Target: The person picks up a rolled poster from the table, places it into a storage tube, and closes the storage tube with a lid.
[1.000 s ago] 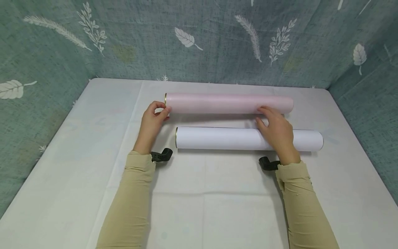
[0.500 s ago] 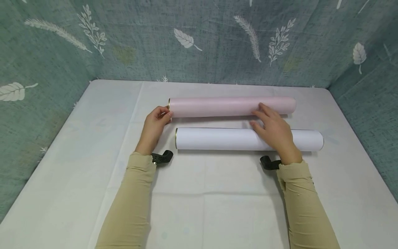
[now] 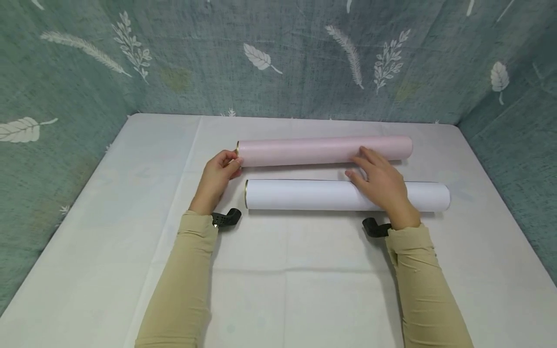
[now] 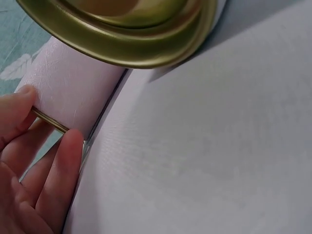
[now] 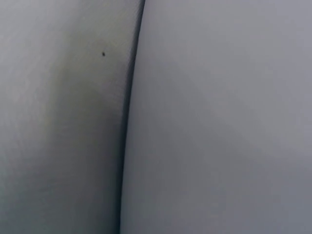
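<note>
A pink tube (image 3: 296,152) with a gold metal end lies crosswise near the far side of the table. At its left end my left hand (image 3: 214,176) grips it, thumb on the pink side and fingers at the gold rim (image 4: 48,120). My right hand (image 3: 383,183) reaches over a white tube (image 3: 300,195), its fingertips on the near side of the pink tube's right half. The white tube lies in front, apart from the pink one. Its gold end (image 4: 141,53) looms close in the left wrist view. The right wrist view shows only a pale curved surface and cloth; no fingers appear there.
A white cloth (image 3: 278,299) with fold creases covers the table. Green leaf-patterned fabric (image 3: 300,67) hangs along the back and both sides, close behind the pink tube. Black wrist cameras (image 3: 227,218) sit on both wrists.
The pink tube's left end has come nearer the white tube and a little rightward, so it now lies slightly slanted. The left hand moved with it; the right fingers shifted slightly left. The white tube stayed.
</note>
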